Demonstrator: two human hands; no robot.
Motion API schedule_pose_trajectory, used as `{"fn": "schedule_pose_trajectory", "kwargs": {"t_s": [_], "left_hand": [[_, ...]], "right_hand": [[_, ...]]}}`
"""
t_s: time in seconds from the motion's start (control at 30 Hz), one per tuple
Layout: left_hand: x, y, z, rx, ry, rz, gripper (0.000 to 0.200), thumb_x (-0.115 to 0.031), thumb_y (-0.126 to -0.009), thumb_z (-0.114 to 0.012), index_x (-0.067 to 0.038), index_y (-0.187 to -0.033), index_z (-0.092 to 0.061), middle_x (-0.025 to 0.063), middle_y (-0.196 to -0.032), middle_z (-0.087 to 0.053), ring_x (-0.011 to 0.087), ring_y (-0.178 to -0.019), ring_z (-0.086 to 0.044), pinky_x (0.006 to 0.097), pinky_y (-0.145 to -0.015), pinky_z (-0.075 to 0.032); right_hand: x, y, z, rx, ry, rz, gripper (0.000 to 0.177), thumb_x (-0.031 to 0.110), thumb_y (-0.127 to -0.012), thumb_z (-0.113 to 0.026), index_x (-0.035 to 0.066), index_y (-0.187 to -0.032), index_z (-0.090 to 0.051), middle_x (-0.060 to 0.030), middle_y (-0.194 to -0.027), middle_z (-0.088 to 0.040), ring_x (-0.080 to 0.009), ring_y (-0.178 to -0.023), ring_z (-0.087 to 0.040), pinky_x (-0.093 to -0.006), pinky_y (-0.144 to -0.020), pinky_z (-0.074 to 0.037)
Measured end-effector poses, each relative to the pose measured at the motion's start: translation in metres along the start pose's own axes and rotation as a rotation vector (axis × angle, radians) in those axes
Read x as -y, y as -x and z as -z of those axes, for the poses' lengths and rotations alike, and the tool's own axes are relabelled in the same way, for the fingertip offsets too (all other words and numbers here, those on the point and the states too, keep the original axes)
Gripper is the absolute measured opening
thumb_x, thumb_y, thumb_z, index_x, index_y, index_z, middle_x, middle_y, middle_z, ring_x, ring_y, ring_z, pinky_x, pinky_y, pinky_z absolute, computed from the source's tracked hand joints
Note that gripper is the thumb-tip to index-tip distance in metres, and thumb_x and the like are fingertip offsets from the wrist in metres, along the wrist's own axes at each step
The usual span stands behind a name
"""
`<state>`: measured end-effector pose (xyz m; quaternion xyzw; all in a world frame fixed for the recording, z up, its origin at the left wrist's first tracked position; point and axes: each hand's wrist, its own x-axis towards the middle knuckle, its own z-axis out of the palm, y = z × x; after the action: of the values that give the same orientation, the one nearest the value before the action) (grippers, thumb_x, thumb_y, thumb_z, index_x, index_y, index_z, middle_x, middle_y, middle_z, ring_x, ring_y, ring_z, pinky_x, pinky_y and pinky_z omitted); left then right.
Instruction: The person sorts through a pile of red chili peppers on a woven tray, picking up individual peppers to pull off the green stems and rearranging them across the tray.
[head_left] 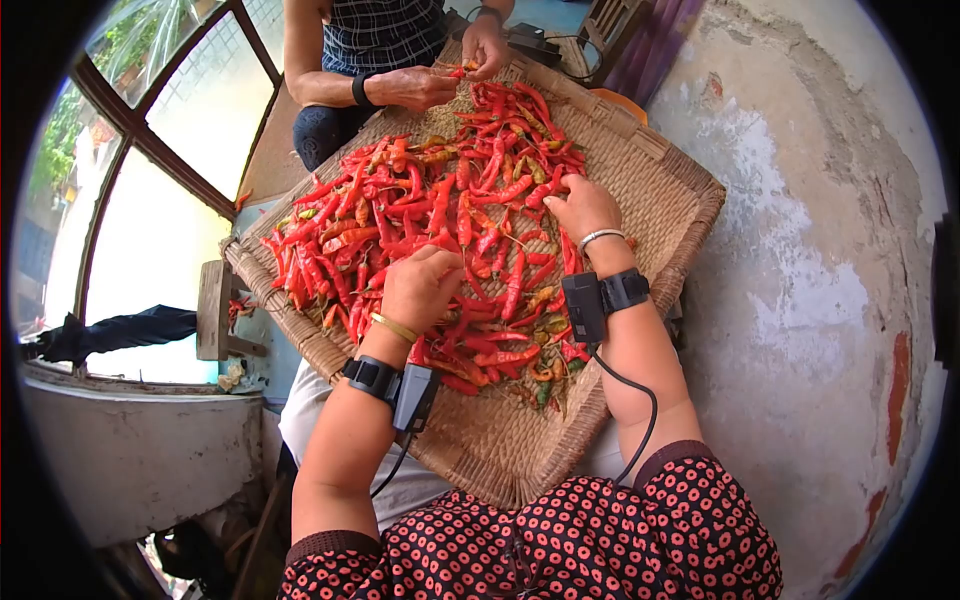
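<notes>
A wide woven tray (500,450) lies across my lap, heaped with red chili peppers (420,205), a few of them orange or green. My left hand (420,288) rests over the middle of the heap, fingers bent down among the peppers; what its fingertips hold is hidden. At the heap's right side, my right hand (584,212) has its thumb and fingers curled together near some peppers, and anything between them is too small to make out. Both my wrists carry black straps with small devices.
Across the tray, another person's hands (425,88) hold a small pepper at the far edge. A rough wall (780,250) stands on the right. Windows, a dark folded umbrella (140,328) and a wooden piece (213,310) are on the left.
</notes>
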<state>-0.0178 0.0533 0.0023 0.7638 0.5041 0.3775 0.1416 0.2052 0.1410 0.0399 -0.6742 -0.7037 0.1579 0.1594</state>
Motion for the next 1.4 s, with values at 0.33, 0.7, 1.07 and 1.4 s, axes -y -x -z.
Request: {"fn": "schedule_pose_trajectory", "kwargs": {"t_s": [0.33,0.7,1.07,1.4], "left_hand": [[0.009,0.008,0.013,0.094,-0.56,0.202,0.041,-0.015,-0.061,-0.067,-0.011,-0.099,-0.053,0.0103,-0.099,-0.051,0.0283,-0.087,-0.05,0.0346,-0.074,-0.043],[0.014,0.007,0.009,0.223,-0.492,0.136,0.014,-0.019,-0.07,-0.057,-0.009,-0.078,-0.056,0.0092,-0.076,-0.057,0.0272,-0.076,-0.056,0.0377,-0.067,-0.047],[-0.007,0.002,0.008,0.423,0.004,0.084,0.021,-0.023,-0.071,-0.058,-0.006,-0.082,-0.057,0.0145,-0.069,-0.058,0.0313,-0.068,-0.057,0.0391,-0.059,-0.045],[-0.004,0.003,0.002,0.386,0.137,0.147,0.02,-0.016,-0.073,-0.062,-0.001,-0.085,-0.057,0.0115,-0.06,-0.053,0.0176,-0.055,-0.054,0.0294,-0.053,-0.043]], "right_hand": [[0.028,0.02,-0.037,0.77,0.294,0.219,0.037,0.034,-0.074,-0.06,0.005,-0.096,-0.06,-0.0171,-0.1,-0.058,-0.032,-0.094,-0.054,-0.041,-0.08,-0.043],[-0.017,-0.004,-0.006,0.357,0.031,0.133,0.019,0.027,-0.069,-0.061,0.008,-0.071,-0.062,-0.0115,-0.075,-0.061,-0.0274,-0.074,-0.058,-0.0373,-0.067,-0.045],[-0.021,-0.009,-0.01,0.197,-0.465,0.102,0.018,0.019,-0.068,-0.065,0.004,-0.077,-0.063,-0.0055,-0.065,-0.06,-0.0143,-0.062,-0.057,-0.0289,-0.058,-0.045],[-0.003,-0.002,-0.019,0.404,-0.579,0.135,0.033,0.018,-0.078,-0.059,0.0,-0.106,-0.053,-0.0037,-0.076,-0.06,-0.01,-0.062,-0.056,-0.024,-0.057,-0.046]]}}
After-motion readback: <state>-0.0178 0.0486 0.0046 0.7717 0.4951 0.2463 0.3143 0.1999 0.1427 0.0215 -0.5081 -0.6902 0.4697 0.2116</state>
